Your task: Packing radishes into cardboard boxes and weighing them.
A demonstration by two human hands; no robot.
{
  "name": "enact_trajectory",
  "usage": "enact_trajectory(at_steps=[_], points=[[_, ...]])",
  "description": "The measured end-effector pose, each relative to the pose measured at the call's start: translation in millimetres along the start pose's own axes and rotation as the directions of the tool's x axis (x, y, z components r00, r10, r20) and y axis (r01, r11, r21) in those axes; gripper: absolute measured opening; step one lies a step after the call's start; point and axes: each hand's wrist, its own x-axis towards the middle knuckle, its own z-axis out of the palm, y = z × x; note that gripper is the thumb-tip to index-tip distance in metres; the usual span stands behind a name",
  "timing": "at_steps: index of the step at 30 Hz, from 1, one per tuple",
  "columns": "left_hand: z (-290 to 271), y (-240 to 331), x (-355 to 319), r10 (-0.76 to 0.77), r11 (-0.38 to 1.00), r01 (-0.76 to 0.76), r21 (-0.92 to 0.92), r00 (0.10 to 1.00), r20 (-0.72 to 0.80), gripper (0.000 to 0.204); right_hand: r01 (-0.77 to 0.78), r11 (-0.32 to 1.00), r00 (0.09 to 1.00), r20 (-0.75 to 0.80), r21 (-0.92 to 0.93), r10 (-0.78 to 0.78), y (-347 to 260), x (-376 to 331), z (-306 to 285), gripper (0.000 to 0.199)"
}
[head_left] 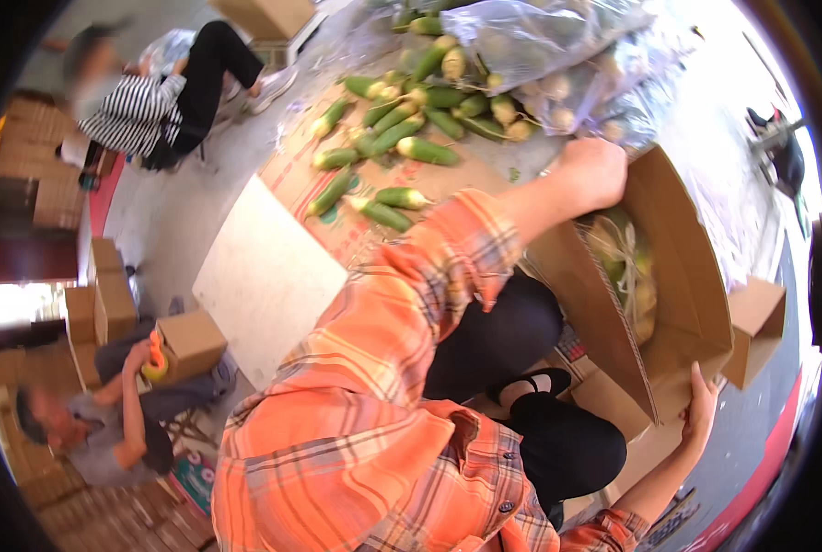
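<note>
An open cardboard box [683,267] tilts in front of me on the right, over my knees. Inside it are green radishes [634,276] bound with pale string. At the box's far end, my left hand [597,173] is closed on its upper edge. My right hand [701,405] grips the near end, thumb up along the edge and fingers partly hidden. Beyond my left arm, several loose green radishes [397,133] lie on a flattened cardboard sheet [287,166].
Clear plastic bags [558,46] of radishes are heaped at the back. A white board [264,276] lies to the left. A smaller open box [756,322] stands at right. Two other people sit at left, one holding an orange tool [157,354] beside a box [192,342].
</note>
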Motion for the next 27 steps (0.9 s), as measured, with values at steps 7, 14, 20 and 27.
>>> enact_trajectory(at_steps=[7, 14, 20, 27], points=[[0, -21, -25, -0.011, 0.990, 0.002, -0.139, 0.998, -0.063, 0.016, 0.090, 0.973, 0.994, -0.035, -0.212, -0.100, 19, 7, -6, 0.029], [1, -105, -50, 0.033, 0.978, -0.089, -0.190, 0.958, -0.283, 0.017, 0.304, 0.946, 0.952, 0.082, -0.111, -0.296, -45, -17, 14, 0.019], [-73, -190, -152, -0.180, 0.943, 0.055, -0.327, 0.912, -0.368, 0.023, 0.542, 0.814, 0.837, 0.224, -0.209, -0.500, -153, -59, 83, 0.022], [-109, -249, -324, -0.644, 0.738, 0.375, -0.562, 0.641, -0.418, 0.027, 0.825, 0.467, 0.563, 0.388, -0.319, -0.729, -200, -128, 213, 0.026]])
